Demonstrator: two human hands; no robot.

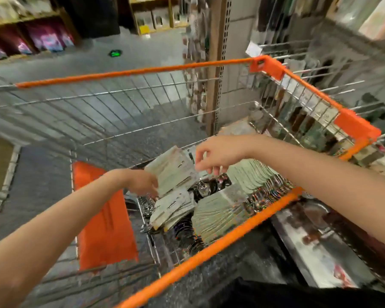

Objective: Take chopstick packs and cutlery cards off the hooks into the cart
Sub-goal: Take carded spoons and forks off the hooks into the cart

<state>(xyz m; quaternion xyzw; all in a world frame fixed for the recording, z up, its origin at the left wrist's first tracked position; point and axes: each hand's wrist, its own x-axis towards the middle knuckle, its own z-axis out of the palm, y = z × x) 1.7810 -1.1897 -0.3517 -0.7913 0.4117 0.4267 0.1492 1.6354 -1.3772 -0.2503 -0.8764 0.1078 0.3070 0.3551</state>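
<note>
Both arms reach down into the wire cart (211, 250), which has orange rims. The left hand (142, 182) grips the lower edge of a thick stack of pale cutlery cards (172, 168), holding it tilted above the cart's load; the fingertips are hidden behind the stack. The right hand (217, 155) hangs just beside the stack's upper right corner with fingers loosely curled downward. The thumb and forefinger seem to be at that corner, but the blur makes it hard to tell whether they pinch it or merely touch.

Below, more fanned rows of cards (216, 213) lie in the basket, with another loose bundle (175, 207) under the held stack. Shiny dark shapes between them are too smeared to name. Beyond the cart's right side, bare metal hooks (342, 85) jut from the display, with hanging goods around them blurred beyond recognition. An orange flap (102, 216) sits at the cart's left side.
</note>
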